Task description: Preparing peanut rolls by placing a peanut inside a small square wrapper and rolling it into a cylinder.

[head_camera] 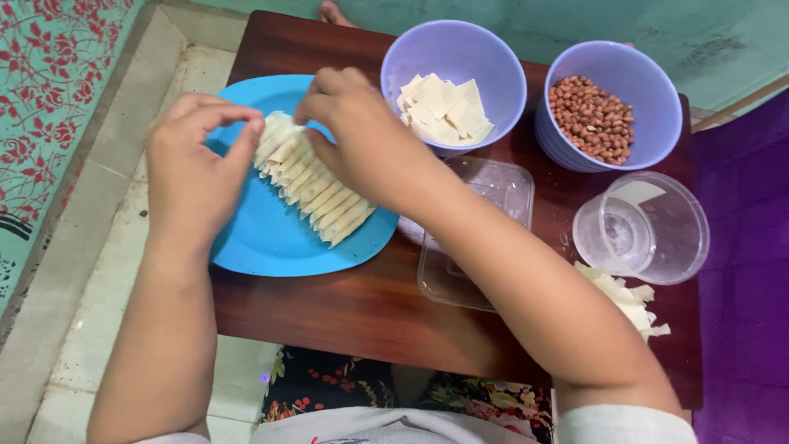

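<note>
Left hand (193, 168) and right hand (353, 136) pinch end roll (275, 131) in row (pale wrappers) on blue plate (263, 238).

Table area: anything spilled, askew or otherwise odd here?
One thing: a loose pile of pale wrapper scraps lies straight on the wooden table, beside the clear plastic cup, not in any bowl. Nothing else stands out.

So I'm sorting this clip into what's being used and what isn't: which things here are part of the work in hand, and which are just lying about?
In use:
- left hand and right hand, both at the top end of the row of rolled wrappers
- blue plate under the row

Lying about:
- bowl of cut wrapper squares
- bowl of peanuts
- clear tub of water
- flat clear lid
- wrapper scraps
</note>
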